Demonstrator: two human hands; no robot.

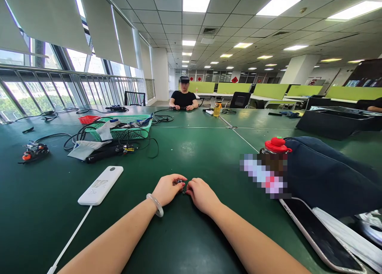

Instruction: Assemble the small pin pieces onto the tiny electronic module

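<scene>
Over the dark green table (185, 154), my left hand (167, 189) has its fingers closed around a small dark, shiny object (180, 181). Its kind is too small to tell. A pale bangle (155, 205) circles the left wrist. Just to the right, my right hand (203, 194) has curled fingers, with thumb and fingertips pinched together close to the left fingertips. Whatever the right hand pinches is hidden behind its fingers.
A white power bank (101, 185) with a cable lies left. Beyond it stands a green basket (146, 127) with cables and gloves. On the right are a phone (320, 230), a navy bag (331, 174) and a red-lidded bottle (276, 145). A person (184, 97) sits opposite.
</scene>
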